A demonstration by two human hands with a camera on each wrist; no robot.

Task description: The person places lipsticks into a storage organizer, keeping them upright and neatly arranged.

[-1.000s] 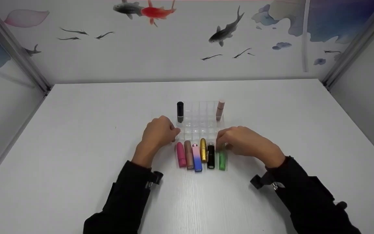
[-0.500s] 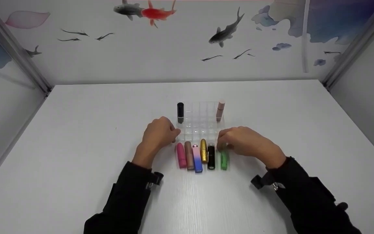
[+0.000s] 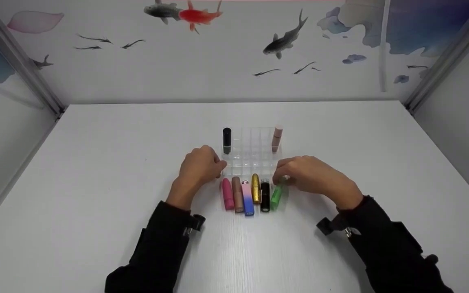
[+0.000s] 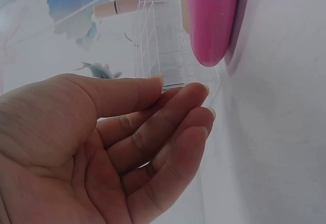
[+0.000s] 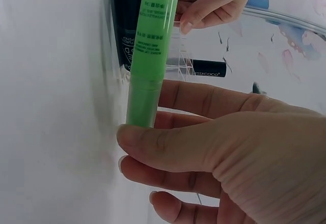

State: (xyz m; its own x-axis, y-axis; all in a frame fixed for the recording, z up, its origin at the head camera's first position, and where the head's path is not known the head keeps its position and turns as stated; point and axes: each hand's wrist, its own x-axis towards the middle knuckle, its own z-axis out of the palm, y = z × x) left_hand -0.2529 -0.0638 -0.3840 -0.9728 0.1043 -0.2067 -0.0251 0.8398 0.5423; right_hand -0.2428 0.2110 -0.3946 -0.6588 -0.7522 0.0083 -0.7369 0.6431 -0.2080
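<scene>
My right hand [image 3: 314, 179] pinches a green lip balm tube [image 5: 150, 40] by one end between thumb and fingers. The tube tilts beside a black lipstick [image 3: 265, 196], at the right end of a row. At the clear lipstick organizer's [image 3: 250, 148] left edge, my left hand [image 3: 198, 165] holds its near corner between thumb and fingertips. A black tube [image 3: 226, 138] stands in the organizer's back left slot and a pale pink tube [image 3: 276, 138] in its back right. Nearest the left hand lies a bright pink lipstick [image 4: 214, 25].
Between the pink and black lipsticks lie a brown tube [image 3: 237, 195], a pink-and-blue tube [image 3: 247, 199] and a gold lipstick [image 3: 255, 189], side by side in front of the organizer. The white table [image 3: 145, 130] meets printed wall panels [image 3: 218, 73] behind.
The green tube's near end first shifts slightly right, then swings left toward the black lipstick. My right hand has moved slightly right. My left hand stays at the organizer.
</scene>
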